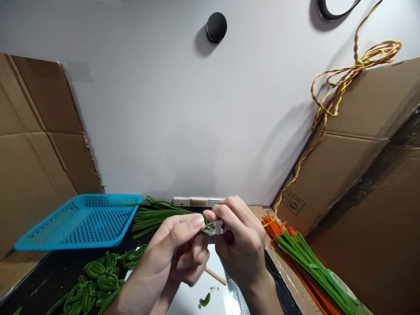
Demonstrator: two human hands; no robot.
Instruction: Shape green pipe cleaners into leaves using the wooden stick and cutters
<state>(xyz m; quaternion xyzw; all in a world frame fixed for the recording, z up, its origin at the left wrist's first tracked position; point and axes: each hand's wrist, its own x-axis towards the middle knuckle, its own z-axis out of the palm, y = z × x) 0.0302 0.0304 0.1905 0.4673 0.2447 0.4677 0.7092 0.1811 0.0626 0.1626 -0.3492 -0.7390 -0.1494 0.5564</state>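
Observation:
My right hand (241, 245) is closed around small pliers (215, 228) with a red handle, their metal jaws pointing left. My left hand (173, 253) is pinched just left of the jaws, thumb and fingers pressed together on a thin green piece that I can barely see. Both hands meet above a white sheet (193, 297). A small green offcut (205, 300) lies on that sheet below the hands. A thin wooden stick (215, 276) pokes out under my left hand.
A blue perforated tray (82, 221) sits at the left. Folded green leaf shapes (98, 280) lie in front of it. Straight green stems (154, 214) lie behind my hands, and green and orange stems (302, 258) lie at the right with green tape (341, 286). Cardboard (361, 175) flanks both sides.

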